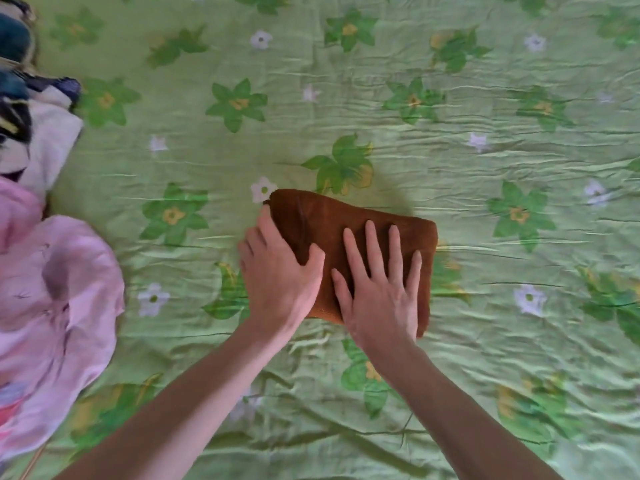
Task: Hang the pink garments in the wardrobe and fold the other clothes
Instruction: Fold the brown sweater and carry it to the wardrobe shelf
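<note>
A brown garment (329,220) lies folded into a small rectangle in the middle of the bed. My right hand (379,289) presses flat on its near right part with fingers spread and straight. At the garment's left edge is my left hand (277,271), its thumb lying on top of the cloth and its fingers running along that side. A crumpled pink garment (52,323) lies at the left edge of the view, apart from both hands.
A green sheet with a flower print (485,133) covers the whole bed. At the far left lies a pile of other clothes: a white and dark patterned piece (41,133) and something dark teal (14,39) above it.
</note>
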### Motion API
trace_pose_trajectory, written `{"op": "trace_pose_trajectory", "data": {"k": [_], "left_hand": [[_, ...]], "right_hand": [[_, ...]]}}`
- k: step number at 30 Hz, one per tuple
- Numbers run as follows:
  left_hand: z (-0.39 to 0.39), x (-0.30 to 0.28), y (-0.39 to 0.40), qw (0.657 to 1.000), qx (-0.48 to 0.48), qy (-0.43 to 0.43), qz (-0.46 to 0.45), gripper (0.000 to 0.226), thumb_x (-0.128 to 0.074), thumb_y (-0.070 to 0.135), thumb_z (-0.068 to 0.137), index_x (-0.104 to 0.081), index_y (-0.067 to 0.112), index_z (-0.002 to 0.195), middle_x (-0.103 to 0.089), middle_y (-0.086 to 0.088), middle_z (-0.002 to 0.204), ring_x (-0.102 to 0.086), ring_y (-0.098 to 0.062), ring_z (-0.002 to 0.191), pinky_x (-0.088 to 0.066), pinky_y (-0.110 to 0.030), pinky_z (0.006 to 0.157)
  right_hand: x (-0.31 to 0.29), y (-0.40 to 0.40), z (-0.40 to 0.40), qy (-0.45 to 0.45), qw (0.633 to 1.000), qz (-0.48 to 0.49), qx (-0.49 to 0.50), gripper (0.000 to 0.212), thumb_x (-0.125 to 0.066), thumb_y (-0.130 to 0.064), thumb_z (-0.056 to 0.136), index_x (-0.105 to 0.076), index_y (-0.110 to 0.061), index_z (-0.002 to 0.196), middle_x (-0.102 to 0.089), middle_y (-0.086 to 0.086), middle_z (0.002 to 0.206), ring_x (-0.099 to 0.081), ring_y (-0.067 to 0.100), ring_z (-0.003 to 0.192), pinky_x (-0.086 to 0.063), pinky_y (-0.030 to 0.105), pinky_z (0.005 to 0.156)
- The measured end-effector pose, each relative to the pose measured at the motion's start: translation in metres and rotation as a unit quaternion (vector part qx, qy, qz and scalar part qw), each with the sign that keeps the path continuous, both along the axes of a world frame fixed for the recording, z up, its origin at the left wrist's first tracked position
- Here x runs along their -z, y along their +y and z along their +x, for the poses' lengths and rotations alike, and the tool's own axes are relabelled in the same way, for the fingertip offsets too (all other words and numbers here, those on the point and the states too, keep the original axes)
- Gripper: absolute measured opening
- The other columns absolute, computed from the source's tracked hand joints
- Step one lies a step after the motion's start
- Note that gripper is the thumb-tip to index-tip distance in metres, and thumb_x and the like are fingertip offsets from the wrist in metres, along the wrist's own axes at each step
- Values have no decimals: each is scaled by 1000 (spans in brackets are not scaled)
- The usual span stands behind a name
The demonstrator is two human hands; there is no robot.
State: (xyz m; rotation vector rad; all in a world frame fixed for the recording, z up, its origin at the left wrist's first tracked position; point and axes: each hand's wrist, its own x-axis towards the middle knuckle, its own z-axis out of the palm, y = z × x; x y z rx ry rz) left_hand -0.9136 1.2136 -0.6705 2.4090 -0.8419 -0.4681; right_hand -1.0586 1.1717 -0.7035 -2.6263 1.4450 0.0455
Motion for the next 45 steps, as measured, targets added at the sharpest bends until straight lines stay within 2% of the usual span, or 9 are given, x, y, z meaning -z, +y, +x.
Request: {"op": "trace_pose_trajectory", "data": {"k": [2,5,9,17,21,26,30,34,45], "left_hand": [[-4,6,1,985,81,-151,16,78,-59,41,98,-24,14,163,-37,-17,159,-37,-33,144,-36,-48,118],[-3,21,2,953,226,-204,2,61,-36,43,109,-32,14,163,-28,-14,170,-23,-30,159,-24,-52,127],[11,41,7,953,246,-176,33,63,-29,49,109,-27,19,165,-20,-7,174,-17,-24,161,-21,-50,128],[22,60,6,971,222,-88,-28,65,-32,52,109,-20,26,167,-12,5,176,-4,-14,162,-26,-50,127],[15,52,5,989,130,-68,-33,76,-46,61,100,-26,26,164,-18,-7,172,-18,-26,159,-27,-51,126],[14,35,1,985,-86,151,24,106,-76,74,71,-41,9,148,-54,-13,140,-55,-30,128,-49,-48,109],[37,5,-6,920,-111,375,36,45,-90,51,75,-65,18,93,-74,-7,96,-72,-23,85,-60,-29,61],[38,-19,-1,885,-98,455,6,49,-82,49,86,-64,27,125,-75,-2,110,-73,-23,98,-61,-37,77],[-13,-187,55,845,-92,526,-22,54,-78,53,87,-49,35,130,-72,-7,120,-75,-29,103,-64,-52,80]], "right_hand": [[2,1,6,6,1000,13,10,63,-16,-57,107,-11,-34,166,-9,0,174,0,29,161,-10,62,126],[-7,-9,0,-67,995,71,0,59,-14,-49,109,-11,-33,166,-5,-7,174,5,16,161,-11,56,128],[-19,-35,-40,-177,983,57,2,56,-27,-44,111,-30,-25,163,-17,-4,173,-11,14,160,-19,46,128],[15,-33,-38,-189,980,60,32,63,-34,-51,108,-25,-26,165,-6,-2,175,6,20,161,-3,34,129],[9,-38,-43,-214,970,115,25,64,-37,-52,107,-21,-32,165,0,-9,175,12,14,160,-4,39,129],[-17,-36,-48,-371,866,237,239,87,-72,-48,92,-19,-45,161,-6,-14,168,-24,15,152,-29,35,117],[-30,-39,-52,-374,728,396,416,88,-79,-60,80,-41,-33,154,-59,-1,137,-64,20,112,-54,38,87],[-45,-39,-61,-428,626,496,424,76,-88,-59,68,-60,-35,134,-75,2,118,-76,31,100,-62,50,72],[-242,9,-122,-484,628,463,397,43,-85,-45,78,-67,-37,116,-80,0,102,-78,29,92,-62,48,65]]}}
